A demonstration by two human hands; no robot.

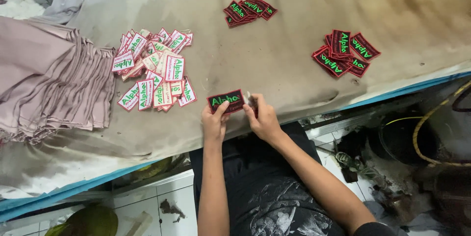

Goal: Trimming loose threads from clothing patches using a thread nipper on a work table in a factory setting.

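My left hand (214,122) pinches the lower left corner of a black patch with a red border and green lettering (226,100), which lies flat near the table's front edge. My right hand (262,117) grips the patch's right end, with a bit of white backing showing at its fingertips. A heap of white patches with red borders (156,69) lies to the left. Two small piles of black patches sit farther off, one at the back centre (249,10) and one to the right (346,53).
The work table (274,59) is covered with stained grey cloth with a blue edge. A stack of folded mauve fabric (51,86) lies at the left. Below the table are white tiles, a dark bucket (405,140) and a yellow hose (424,123).
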